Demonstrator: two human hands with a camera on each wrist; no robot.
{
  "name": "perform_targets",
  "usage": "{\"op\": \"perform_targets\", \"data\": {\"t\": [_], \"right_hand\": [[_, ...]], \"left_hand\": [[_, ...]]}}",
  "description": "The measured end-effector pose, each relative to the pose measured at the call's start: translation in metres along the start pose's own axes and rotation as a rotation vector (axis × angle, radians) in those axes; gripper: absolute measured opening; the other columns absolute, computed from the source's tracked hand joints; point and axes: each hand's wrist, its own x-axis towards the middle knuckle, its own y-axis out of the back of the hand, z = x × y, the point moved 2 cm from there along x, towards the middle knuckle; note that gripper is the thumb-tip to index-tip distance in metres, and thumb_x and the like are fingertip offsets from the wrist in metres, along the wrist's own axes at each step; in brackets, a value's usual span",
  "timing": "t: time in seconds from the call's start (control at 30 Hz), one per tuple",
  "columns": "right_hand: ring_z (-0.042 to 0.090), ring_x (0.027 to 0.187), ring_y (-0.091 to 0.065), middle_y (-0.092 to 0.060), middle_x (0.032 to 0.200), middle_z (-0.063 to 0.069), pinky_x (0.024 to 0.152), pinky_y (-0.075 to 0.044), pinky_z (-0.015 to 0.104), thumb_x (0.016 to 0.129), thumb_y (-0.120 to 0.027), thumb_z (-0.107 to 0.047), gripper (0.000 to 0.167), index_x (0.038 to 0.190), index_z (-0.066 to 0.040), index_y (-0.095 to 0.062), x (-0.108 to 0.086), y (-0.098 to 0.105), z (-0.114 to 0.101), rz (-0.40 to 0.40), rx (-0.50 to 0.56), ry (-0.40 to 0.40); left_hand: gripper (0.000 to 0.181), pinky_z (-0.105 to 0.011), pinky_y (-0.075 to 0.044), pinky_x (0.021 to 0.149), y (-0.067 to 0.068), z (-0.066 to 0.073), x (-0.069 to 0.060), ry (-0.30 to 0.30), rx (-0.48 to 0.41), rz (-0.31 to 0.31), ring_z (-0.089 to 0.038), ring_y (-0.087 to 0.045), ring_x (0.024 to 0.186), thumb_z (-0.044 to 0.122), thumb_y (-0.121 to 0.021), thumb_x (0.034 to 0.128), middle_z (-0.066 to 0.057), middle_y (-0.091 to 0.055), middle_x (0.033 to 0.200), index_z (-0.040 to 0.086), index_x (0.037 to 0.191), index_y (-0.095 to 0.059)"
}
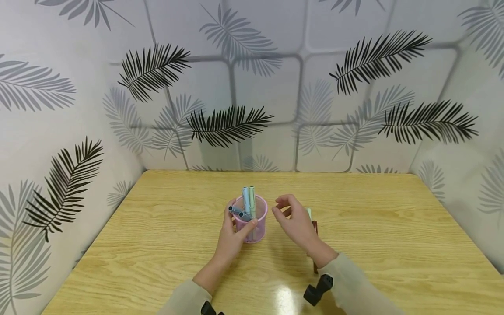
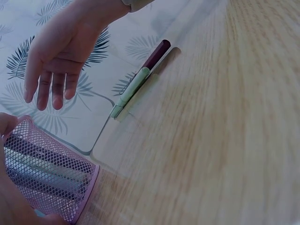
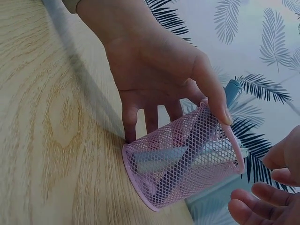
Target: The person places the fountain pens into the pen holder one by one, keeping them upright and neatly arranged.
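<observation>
My left hand (image 1: pixel 230 240) grips a pink mesh pen holder (image 1: pixel 260 228) that stands on the table, its thumb on the near side of the rim. Inside lean a light blue pen (image 1: pixel 246 199), a light green pen (image 1: pixel 252 202) and two dark blue-grey pens (image 1: pixel 245 216). To the right of the holder hovers my right hand (image 1: pixel 298 224), holding nothing, its fingers loosely bent toward the holder. Partly hidden under that hand and wrist, a maroon pen (image 2: pixel 157 55) and a pale green pen (image 2: pixel 134 88) lie on the table.
The wood-grain table (image 1: pixel 177 210) runs back to a wall (image 1: pixel 267 87) covered with leaf-patterned cloth. Similar leaf-patterned panels border its left and right sides. A small black device (image 1: pixel 318 289) is strapped at the right wrist.
</observation>
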Motion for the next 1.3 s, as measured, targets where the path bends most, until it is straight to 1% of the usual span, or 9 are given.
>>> {"op": "perform_targets", "data": {"t": [0.17, 0.3, 0.43, 0.77, 1.0, 1.03, 1.13, 1.27, 1.3], "right_hand": [[0.022, 0.075, -0.058, -0.059, 0.096, 0.005, 0.057, -0.049, 0.031, 0.091, -0.060, -0.018, 0.020, 0.109, -0.010, -0.056, -0.003, 0.007, 0.002, 0.003, -0.021, 0.006], [0.024, 0.077, -0.057, -0.059, 0.096, 0.006, 0.057, -0.048, 0.030, 0.091, -0.060, -0.016, 0.020, 0.109, -0.009, -0.056, -0.006, 0.011, 0.006, -0.012, -0.031, 0.006], [0.024, 0.078, -0.057, -0.059, 0.097, 0.007, 0.058, -0.048, 0.030, 0.091, -0.060, -0.016, 0.020, 0.110, -0.008, -0.056, -0.009, 0.016, 0.009, -0.022, -0.037, 0.005], [0.021, 0.078, -0.056, -0.059, 0.098, 0.006, 0.059, -0.047, 0.031, 0.091, -0.061, -0.019, 0.019, 0.107, -0.009, -0.058, -0.013, 0.031, 0.013, -0.021, -0.082, -0.041], [0.021, 0.077, -0.055, -0.059, 0.098, 0.006, 0.059, -0.046, 0.031, 0.092, -0.060, -0.020, 0.018, 0.106, -0.008, -0.059, -0.018, 0.039, 0.017, -0.021, -0.109, -0.046], [0.020, 0.076, -0.055, -0.059, 0.098, 0.006, 0.059, -0.046, 0.031, 0.092, -0.060, -0.020, 0.018, 0.106, -0.008, -0.059, -0.019, 0.040, 0.018, -0.022, -0.113, -0.046], [0.019, 0.075, -0.054, -0.059, 0.098, 0.006, 0.058, -0.046, 0.030, 0.092, -0.059, -0.021, 0.019, 0.105, -0.008, -0.059, -0.022, 0.041, 0.023, -0.027, -0.122, -0.057], [0.018, 0.074, -0.053, -0.058, 0.098, 0.006, 0.056, -0.046, 0.029, 0.092, -0.059, -0.024, 0.021, 0.107, -0.008, -0.058, -0.025, 0.046, 0.028, -0.032, -0.131, -0.075], [0.018, 0.074, -0.053, -0.058, 0.099, 0.006, 0.056, -0.046, 0.029, 0.092, -0.059, -0.024, 0.021, 0.107, -0.009, -0.058, -0.026, 0.047, 0.029, -0.032, -0.133, -0.076]], "left_hand": [[0.074, -0.047, -0.044, 0.089, -0.001, -0.003, 0.000, -0.012, 0.005, 0.009, -0.031, -0.045, 0.116, 0.038, -0.066, 0.0855, -0.010, -0.038, 0.138, 0.031, 0.144, -0.020], [0.075, -0.046, -0.045, 0.086, -0.001, -0.002, -0.001, -0.016, 0.009, 0.015, -0.032, -0.046, 0.114, 0.039, -0.066, 0.0850, -0.012, -0.039, 0.137, 0.027, 0.144, -0.021], [0.077, -0.046, -0.045, 0.086, -0.001, -0.002, -0.001, -0.012, 0.008, 0.019, -0.032, -0.046, 0.114, 0.038, -0.067, 0.0845, -0.012, -0.039, 0.137, 0.026, 0.145, -0.021], [0.073, -0.049, -0.042, 0.090, -0.001, -0.002, 0.001, -0.010, -0.010, 0.007, -0.033, -0.045, 0.117, 0.036, -0.066, 0.0854, -0.012, -0.037, 0.139, 0.031, 0.143, -0.021], [0.076, -0.048, -0.042, 0.091, -0.001, -0.001, 0.001, -0.015, -0.014, 0.009, -0.032, -0.045, 0.117, 0.035, -0.067, 0.0851, -0.012, -0.037, 0.139, 0.026, 0.144, -0.021], [0.076, -0.048, -0.042, 0.091, -0.001, -0.001, 0.001, -0.013, -0.020, 0.007, -0.032, -0.045, 0.117, 0.034, -0.067, 0.0852, -0.012, -0.037, 0.139, 0.026, 0.145, -0.021], [0.074, -0.049, -0.042, 0.091, 0.000, 0.011, -0.004, -0.007, -0.024, -0.001, -0.035, -0.044, 0.117, 0.028, -0.066, 0.0868, -0.016, -0.036, 0.139, 0.021, 0.145, -0.021], [0.074, -0.049, -0.042, 0.090, 0.000, 0.011, -0.005, -0.002, -0.026, 0.000, -0.035, -0.044, 0.117, 0.026, -0.066, 0.0873, -0.017, -0.036, 0.140, 0.021, 0.145, -0.020], [0.074, -0.049, -0.042, 0.091, 0.000, 0.007, -0.004, -0.005, -0.022, 0.003, -0.034, -0.045, 0.117, 0.028, -0.066, 0.0870, -0.016, -0.036, 0.139, 0.023, 0.145, -0.020]]}}
